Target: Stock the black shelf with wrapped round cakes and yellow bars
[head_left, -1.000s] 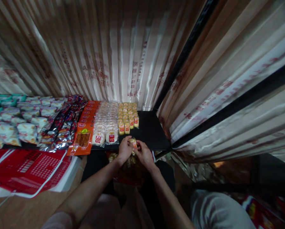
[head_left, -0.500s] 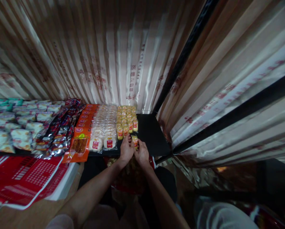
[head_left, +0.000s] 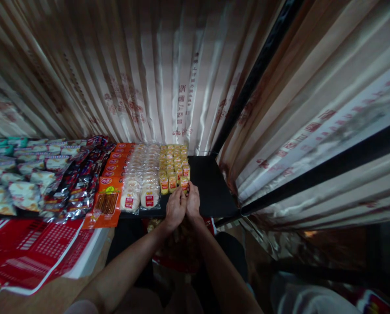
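Both hands meet at the front right of the rows of small yellow snack packets (head_left: 174,163). Between my fingers stands one yellow snack packet (head_left: 184,184) with a red and white label, at the front of the right-hand column. My left hand (head_left: 175,208) is closed, its fingertips against the packet's near left side. My right hand (head_left: 192,201) curls around its right side. Left of the yellow packets are two columns of clear-wrapped round white crackers (head_left: 150,197). The fingertips are partly hidden behind the packet.
Orange snack bags (head_left: 107,196), dark shiny packets (head_left: 73,192) and white pouches (head_left: 25,194) line the black shelf (head_left: 211,187) to the left. A red bag (head_left: 34,250) lies below. Pleated curtains (head_left: 149,78) and a black post (head_left: 256,78) stand behind.
My hands have moved the yellow packet slightly away from me, up to the front of the yellow rows. The view has shifted slightly.
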Demonstrator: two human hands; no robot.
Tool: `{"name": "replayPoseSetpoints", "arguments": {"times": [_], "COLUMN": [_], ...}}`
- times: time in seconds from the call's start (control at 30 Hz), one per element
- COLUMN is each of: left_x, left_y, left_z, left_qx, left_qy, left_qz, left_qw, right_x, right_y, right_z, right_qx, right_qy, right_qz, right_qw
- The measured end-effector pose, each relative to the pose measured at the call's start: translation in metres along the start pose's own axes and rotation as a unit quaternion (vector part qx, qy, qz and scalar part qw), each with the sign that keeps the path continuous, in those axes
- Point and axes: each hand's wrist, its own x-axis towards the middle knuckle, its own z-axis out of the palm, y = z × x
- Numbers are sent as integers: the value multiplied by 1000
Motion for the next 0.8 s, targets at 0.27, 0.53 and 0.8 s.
{"name": "replayPoseSetpoints", "arguments": {"times": [0.27,0.53,0.8], "left_x": [5,7,9], "left_y": [-5,-10,-19], "left_z": [0,2,11], "left_qx": [5,15,19], "left_qy": [3,0,-8], "left_qz": [25,34,19], "left_qw": [1000,999,1000], "right_x": [5,3,4], "right_y": [-2,-2,-2], "right_z": [7,8,8], "right_qx": [60,118,99], "right_qy": [-1,0,-16], "right_qz": [20,18,25], "right_qw": [998,993,995]}}
